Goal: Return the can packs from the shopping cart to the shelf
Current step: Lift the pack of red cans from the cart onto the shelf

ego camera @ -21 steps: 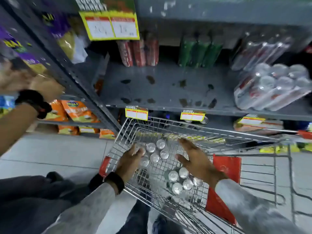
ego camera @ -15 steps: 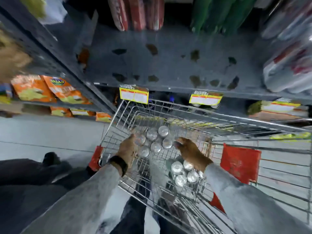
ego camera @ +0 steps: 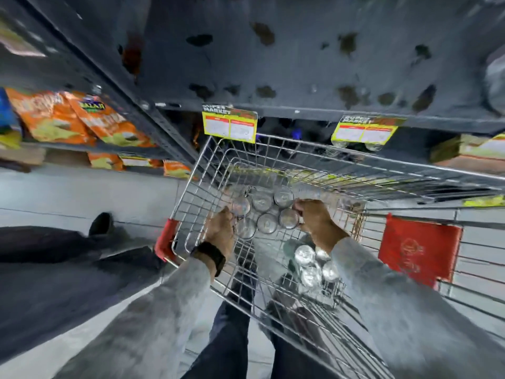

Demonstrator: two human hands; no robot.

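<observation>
Both hands are down inside the wire shopping cart, one on each side of a pack of silver-topped cans that stands upright near the cart's far left corner. The left hand, with a dark watch on its wrist, presses against the pack's left side with its fingers curled around the nearest cans. The right hand grips the pack's right side, fingertips bent over the rim of the can at that edge, so the two hands clasp the pack between them; whether it has left the cart floor cannot be told. A second can pack sits in the cart nearer the person, just under the right forearm and partly hidden by the grey sleeve. Beyond the cart's far rim runs the grey shelf, its flat surface blotched with dark stains, and two yellow price tags hang from its front edge just above the cart. Left of the cart, on a lower side shelf, lie orange snack bags. A red plastic flap stands at the cart's right side, and a red corner bumper marks its near left corner.
</observation>
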